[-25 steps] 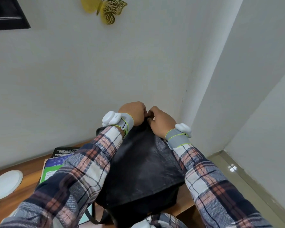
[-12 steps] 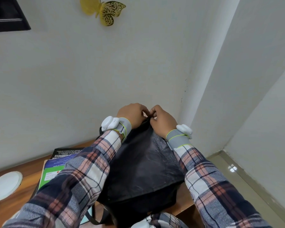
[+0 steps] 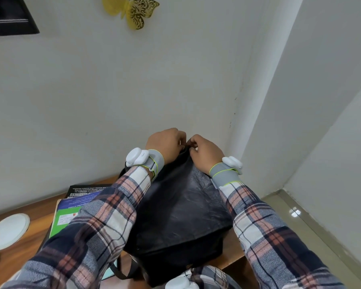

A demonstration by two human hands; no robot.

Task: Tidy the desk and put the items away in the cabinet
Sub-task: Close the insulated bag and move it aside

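A black bag (image 3: 183, 213) stands upright on the right end of the wooden desk (image 3: 29, 243), close to the wall corner. My left hand (image 3: 166, 142) and my right hand (image 3: 204, 153) meet at the bag's top edge, both pinching the dark fabric there, fingers closed. The fingertips hide what exactly they grip. Both wrists wear grey bands with white devices. A stack of books (image 3: 71, 207), green and blue covers over a black one, lies flat left of the bag, partly under my left sleeve.
White round coasters (image 3: 10, 228) lie at the desk's left edge. The bag's straps (image 3: 123, 270) hang over the desk's front edge. A gold butterfly decoration (image 3: 133, 11) hangs on the wall above. Tiled floor (image 3: 296, 213) lies to the right of the desk.
Both hands have stayed at the bag's top edge with only slight finger shifts. The view has drifted a little.
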